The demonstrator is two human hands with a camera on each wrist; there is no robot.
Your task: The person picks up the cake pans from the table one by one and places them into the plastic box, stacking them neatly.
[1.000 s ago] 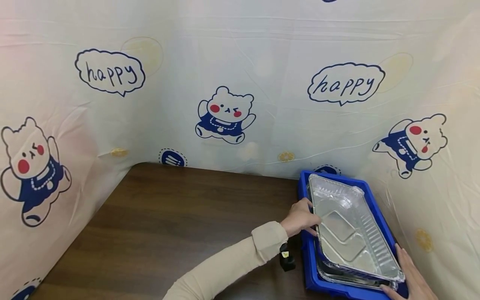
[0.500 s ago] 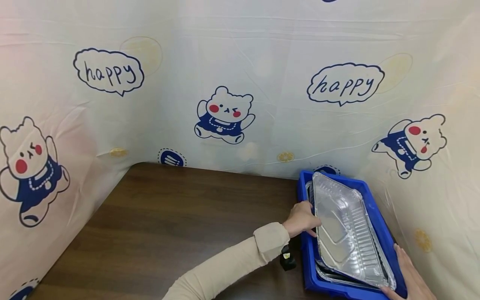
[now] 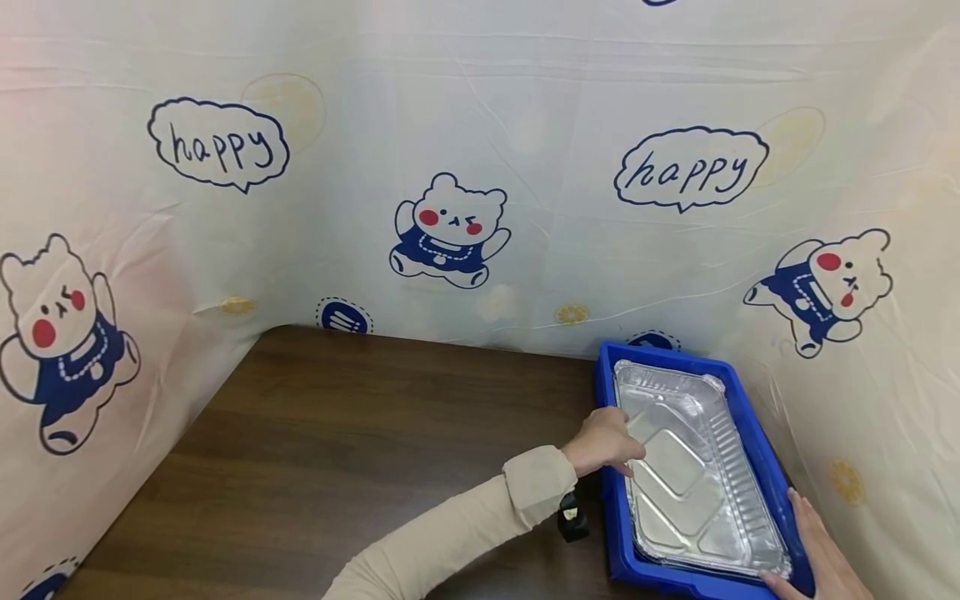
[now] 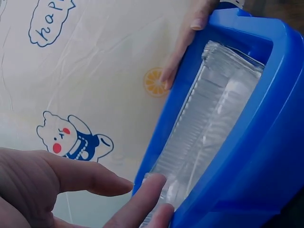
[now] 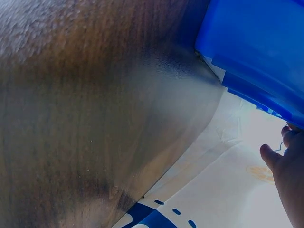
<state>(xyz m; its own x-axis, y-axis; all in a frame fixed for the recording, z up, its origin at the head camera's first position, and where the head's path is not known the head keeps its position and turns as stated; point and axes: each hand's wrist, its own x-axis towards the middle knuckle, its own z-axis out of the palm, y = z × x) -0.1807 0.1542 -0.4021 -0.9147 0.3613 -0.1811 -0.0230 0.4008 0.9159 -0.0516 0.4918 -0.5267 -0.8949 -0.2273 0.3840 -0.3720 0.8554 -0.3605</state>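
A rectangular foil tray lies flat inside a blue plastic bin, its ribbed wall also showing in the left wrist view. At the tray's left edge is my left hand, reaching over the bin's rim. The left wrist view shows the thumb and fingers apart with nothing pinched between them. My right hand holds the bin's near right side, thumb over the rim by the tray's corner and fingers along the outside. Any trays beneath the top one are hidden.
The bin stands at the right end of a dark wooden table, close to the printed cloth that hangs behind and on both sides. A small black object shows under my left wrist.
The upper foil tray, raised and tilted earlier, has dropped level into the bin. My left hand has let go of its edge; my right hand has stayed at the bin's side.
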